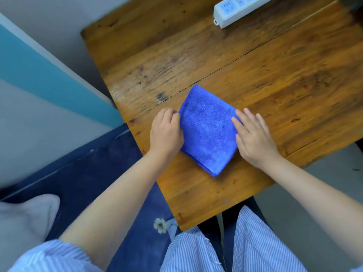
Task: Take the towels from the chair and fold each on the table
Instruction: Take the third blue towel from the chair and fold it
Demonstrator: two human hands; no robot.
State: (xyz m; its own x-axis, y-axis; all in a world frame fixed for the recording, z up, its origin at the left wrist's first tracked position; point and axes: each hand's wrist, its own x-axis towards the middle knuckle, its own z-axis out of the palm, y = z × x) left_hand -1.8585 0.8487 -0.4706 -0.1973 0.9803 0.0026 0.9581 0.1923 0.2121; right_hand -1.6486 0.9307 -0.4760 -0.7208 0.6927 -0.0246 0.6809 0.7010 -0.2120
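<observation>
A blue towel (208,128) lies folded into a small square on the wooden table (275,79), near its front left part. My left hand (166,132) sits at the towel's left edge with its fingers curled, pinching that edge. My right hand (253,138) lies flat with straight fingers on the towel's right edge and the table beside it. A pale grey cloth (25,224) lies at the lower left on a dark blue surface; whether it is a towel I cannot tell.
A white power strip (233,10) lies at the table's far edge. A dark blue fabric with a flower print (125,193) spreads left of the table. A wall with a teal stripe (39,75) runs along the left side.
</observation>
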